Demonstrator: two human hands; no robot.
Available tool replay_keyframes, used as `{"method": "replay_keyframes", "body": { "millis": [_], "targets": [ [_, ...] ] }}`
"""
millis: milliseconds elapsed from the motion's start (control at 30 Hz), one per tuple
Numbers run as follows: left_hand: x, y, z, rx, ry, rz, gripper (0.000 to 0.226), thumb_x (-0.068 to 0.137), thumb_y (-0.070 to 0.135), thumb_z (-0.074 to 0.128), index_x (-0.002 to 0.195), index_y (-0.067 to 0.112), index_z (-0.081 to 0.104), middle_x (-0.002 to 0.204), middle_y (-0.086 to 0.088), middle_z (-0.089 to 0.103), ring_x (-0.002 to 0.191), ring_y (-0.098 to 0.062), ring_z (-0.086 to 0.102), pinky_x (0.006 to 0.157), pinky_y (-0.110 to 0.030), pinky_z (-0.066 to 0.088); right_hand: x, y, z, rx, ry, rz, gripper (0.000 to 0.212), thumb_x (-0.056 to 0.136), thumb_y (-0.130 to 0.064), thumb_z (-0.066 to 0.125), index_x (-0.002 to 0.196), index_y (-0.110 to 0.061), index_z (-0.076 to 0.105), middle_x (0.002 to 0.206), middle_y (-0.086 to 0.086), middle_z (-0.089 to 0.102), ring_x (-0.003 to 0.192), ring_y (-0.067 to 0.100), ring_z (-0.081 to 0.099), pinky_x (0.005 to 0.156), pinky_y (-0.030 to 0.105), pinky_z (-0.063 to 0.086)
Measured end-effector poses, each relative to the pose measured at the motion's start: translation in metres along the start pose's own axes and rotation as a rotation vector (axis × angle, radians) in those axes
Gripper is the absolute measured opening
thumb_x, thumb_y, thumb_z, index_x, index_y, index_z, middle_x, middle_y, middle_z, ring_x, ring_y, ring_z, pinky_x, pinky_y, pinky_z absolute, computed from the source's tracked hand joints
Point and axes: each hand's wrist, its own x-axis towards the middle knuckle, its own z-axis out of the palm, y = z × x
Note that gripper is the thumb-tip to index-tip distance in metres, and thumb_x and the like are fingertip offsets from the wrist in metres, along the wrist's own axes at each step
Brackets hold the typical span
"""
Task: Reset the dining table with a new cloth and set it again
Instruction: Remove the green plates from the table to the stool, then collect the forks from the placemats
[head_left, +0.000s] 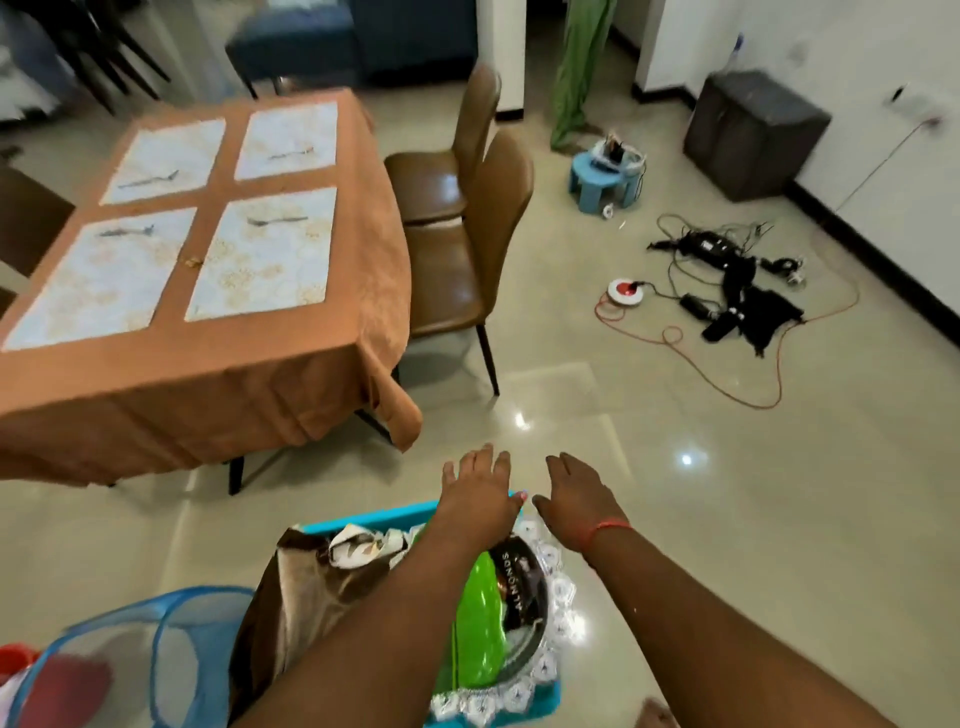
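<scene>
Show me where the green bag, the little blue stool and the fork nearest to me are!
green bag (480, 618): head view, middle of its shiny front.
blue stool (597, 182): head view, its round seat edge.
nearest fork (275, 220): head view, middle of its handle, on the near right placemat.

Matt orange cloth (218, 374) drapes the table; glossy tiled floor (675, 519); smooth brown leather-look chairs (457, 280); blue mesh hamper (130, 649).

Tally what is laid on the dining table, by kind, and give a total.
Tablecloth, orange-brown: 1
Placemats, pale with a floral print: 4 (far left, far right, near left, near right)
Cutlery pieces, one on each placemat: 4 ()
Total: 9
</scene>
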Motion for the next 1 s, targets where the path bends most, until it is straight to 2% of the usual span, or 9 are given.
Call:
{"method": "replay_keyframes", "body": {
  "millis": [100,200,267,433,567,767,1000],
  "targets": [
    [0.027,0.036,-0.026,0.112,0.109,0.030,0.075,0.098,0.061,0.030,0.158,0.023,0.006,0.166,-0.008,-0.008,0.153,-0.031,-0.002,0.119,-0.060,-0.001,0.015,0.042,-0.053,-0.138,0.123,-0.074,0.072,0.096,-0.055,0.043,0.154,-0.022,0.017,0.163,0.006,0.014,0.148,0.029,0.017,0.117,0.046,0.026],
    [0.045,0.076,-0.040,0.135,0.177,0.003,0.079,0.095,0.069,0.020,0.158,0.026,-0.001,0.164,-0.008,-0.020,0.152,-0.032,-0.014,0.116,-0.062,-0.012,0.026,0.090,-0.097,-0.197,0.197,-0.130,0.079,0.094,-0.066,0.031,0.156,-0.028,0.001,0.165,-0.001,-0.005,0.152,0.028,-0.001,0.119,0.051,0.013],
    [0.057,0.112,-0.050,0.118,0.220,-0.038,0.079,0.094,0.072,0.014,0.158,0.029,-0.005,0.162,-0.005,-0.026,0.150,-0.031,-0.020,0.115,-0.063,-0.013,0.033,0.124,-0.132,-0.232,0.229,-0.183,0.080,0.093,-0.070,0.023,0.155,-0.030,-0.007,0.164,-0.003,-0.014,0.151,0.026,-0.009,0.120,0.052,0.008],
    [0.102,0.184,-0.088,0.121,0.259,-0.083,0.079,0.091,0.078,0.002,0.153,0.035,-0.021,0.158,-0.001,-0.037,0.146,-0.029,-0.032,0.116,-0.060,-0.017,0.051,0.179,-0.205,-0.218,0.253,-0.215,0.086,0.084,-0.077,0.006,0.155,-0.030,-0.010,0.164,-0.002,-0.015,0.151,0.025,-0.010,0.121,0.053,0.005],
    [0.142,0.219,-0.106,0.119,0.287,-0.120,0.079,0.091,0.078,0.000,0.153,0.034,-0.022,0.158,-0.001,-0.036,0.146,-0.029,-0.031,0.116,-0.059,-0.018,0.082,0.204,-0.244,-0.250,0.239,-0.252,0.092,0.076,-0.078,-0.007,0.155,-0.031,-0.011,0.164,-0.002,-0.014,0.151,0.026,-0.009,0.120,0.053,0.005],
    [0.197,0.206,-0.115,0.102,0.271,-0.198,0.081,0.089,0.081,0.000,0.154,0.035,-0.021,0.159,0.001,-0.034,0.147,-0.028,-0.030,0.115,-0.058,-0.018,0.149,0.196,-0.259,-0.278,0.203,-0.323,0.083,0.084,-0.074,-0.001,0.154,-0.031,-0.011,0.164,-0.002,-0.013,0.152,0.026,-0.009,0.121,0.052,0.006],
    [0.289,0.112,-0.150,0.075,0.272,-0.321,0.081,0.090,0.079,0.004,0.155,0.034,-0.018,0.160,-0.001,-0.033,0.148,-0.029,-0.027,0.116,-0.061,-0.016,0.278,0.126,-0.286,-0.361,0.118,-0.456,0.096,0.072,-0.077,-0.013,0.155,-0.030,-0.007,0.165,-0.002,-0.008,0.152,0.025,-0.006,0.121,0.049,0.007]
  ]
}}
